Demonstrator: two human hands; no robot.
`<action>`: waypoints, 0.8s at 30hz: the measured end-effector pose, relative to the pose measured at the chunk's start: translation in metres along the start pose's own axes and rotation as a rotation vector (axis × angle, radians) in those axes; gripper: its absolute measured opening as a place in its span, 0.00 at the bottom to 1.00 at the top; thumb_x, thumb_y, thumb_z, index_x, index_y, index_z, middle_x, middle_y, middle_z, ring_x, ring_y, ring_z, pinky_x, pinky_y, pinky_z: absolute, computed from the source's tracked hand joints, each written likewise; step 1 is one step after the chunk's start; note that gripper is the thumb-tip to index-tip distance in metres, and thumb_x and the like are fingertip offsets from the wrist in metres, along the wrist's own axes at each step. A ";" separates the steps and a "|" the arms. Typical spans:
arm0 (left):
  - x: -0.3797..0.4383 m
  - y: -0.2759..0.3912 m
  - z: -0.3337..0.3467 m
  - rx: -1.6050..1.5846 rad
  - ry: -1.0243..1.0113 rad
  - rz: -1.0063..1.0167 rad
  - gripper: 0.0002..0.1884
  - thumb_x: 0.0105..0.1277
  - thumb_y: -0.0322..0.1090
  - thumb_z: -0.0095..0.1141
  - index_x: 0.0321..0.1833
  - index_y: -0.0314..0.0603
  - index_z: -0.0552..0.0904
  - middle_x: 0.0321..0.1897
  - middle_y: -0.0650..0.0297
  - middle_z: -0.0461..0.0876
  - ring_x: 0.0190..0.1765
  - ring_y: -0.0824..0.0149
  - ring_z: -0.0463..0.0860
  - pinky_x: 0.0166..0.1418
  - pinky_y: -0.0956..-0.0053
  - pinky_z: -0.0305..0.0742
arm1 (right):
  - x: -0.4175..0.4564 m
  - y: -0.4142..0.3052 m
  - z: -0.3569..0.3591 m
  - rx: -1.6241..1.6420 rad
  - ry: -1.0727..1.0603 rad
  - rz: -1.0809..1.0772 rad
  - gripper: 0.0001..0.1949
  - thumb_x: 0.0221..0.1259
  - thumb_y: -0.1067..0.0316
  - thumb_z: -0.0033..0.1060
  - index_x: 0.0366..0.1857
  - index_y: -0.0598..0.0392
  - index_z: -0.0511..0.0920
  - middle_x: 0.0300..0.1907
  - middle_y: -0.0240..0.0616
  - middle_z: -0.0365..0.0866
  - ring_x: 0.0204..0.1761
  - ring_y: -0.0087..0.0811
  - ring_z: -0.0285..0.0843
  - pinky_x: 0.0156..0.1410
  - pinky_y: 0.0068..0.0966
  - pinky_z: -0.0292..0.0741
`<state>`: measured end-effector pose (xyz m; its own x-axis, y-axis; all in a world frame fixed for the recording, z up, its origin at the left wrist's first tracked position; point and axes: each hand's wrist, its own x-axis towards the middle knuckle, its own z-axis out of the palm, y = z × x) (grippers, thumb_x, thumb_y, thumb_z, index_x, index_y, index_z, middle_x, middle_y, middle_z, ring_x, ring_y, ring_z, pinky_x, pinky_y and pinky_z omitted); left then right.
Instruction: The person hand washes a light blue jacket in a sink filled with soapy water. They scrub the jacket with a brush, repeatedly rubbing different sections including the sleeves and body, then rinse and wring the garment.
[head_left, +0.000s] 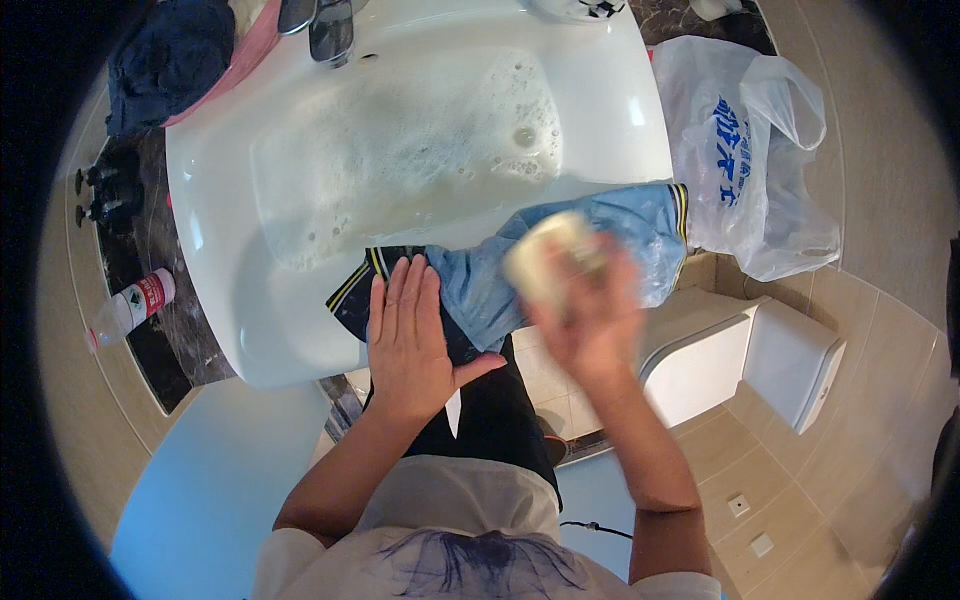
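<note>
A wet blue garment (480, 285) with black, yellow and white striped trim lies along the front rim of a white washbasin (202, 247). My left hand (409, 337) presses flat on its dark end, thumb spread and nothing gripped. Over the middle of the cloth, my right hand (589, 315) is closed around a pale yellow block (544, 255). Motion blur hides whether the block is soap or a brush. Whitish suds show on the cloth's right part. Cloudy, foamy water (420, 150) stands in the bowl behind the garment.
A chrome faucet (331, 34) rises at the back. Dark cloth (172, 60) fills a pink basin (247, 64) at the upper left. A plastic bottle (135, 304) lies on the left, a plastic bag (720, 150) on the right. A toilet (697, 367) stands at the lower right.
</note>
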<state>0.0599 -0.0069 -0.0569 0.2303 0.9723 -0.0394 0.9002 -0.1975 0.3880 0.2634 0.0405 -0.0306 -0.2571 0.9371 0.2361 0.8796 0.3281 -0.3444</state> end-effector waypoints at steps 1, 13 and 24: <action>0.002 0.003 -0.007 -0.065 0.008 -0.011 0.58 0.45 0.71 0.67 0.67 0.24 0.66 0.68 0.39 0.68 0.74 0.42 0.65 0.79 0.43 0.49 | 0.004 0.030 -0.007 -0.165 0.057 0.011 0.27 0.47 0.57 0.73 0.57 0.49 0.83 0.55 0.56 0.73 0.50 0.53 0.74 0.52 0.46 0.74; 0.001 0.001 -0.001 -0.048 0.053 0.038 0.59 0.45 0.74 0.63 0.66 0.22 0.65 0.68 0.39 0.68 0.73 0.42 0.66 0.78 0.40 0.49 | 0.003 0.033 -0.004 0.004 0.041 0.131 0.25 0.50 0.61 0.77 0.56 0.49 0.84 0.55 0.55 0.73 0.52 0.51 0.76 0.54 0.40 0.77; 0.000 0.001 -0.001 -0.022 0.045 0.021 0.60 0.44 0.76 0.62 0.65 0.22 0.67 0.67 0.40 0.69 0.73 0.44 0.67 0.78 0.41 0.49 | 0.003 0.029 0.005 -0.099 0.044 0.025 0.26 0.50 0.54 0.74 0.56 0.47 0.83 0.56 0.56 0.74 0.52 0.52 0.74 0.55 0.48 0.73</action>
<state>0.0606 -0.0072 -0.0553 0.2316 0.9728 0.0102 0.8869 -0.2155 0.4085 0.2858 0.0533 -0.0441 -0.2182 0.9380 0.2692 0.9214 0.2889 -0.2600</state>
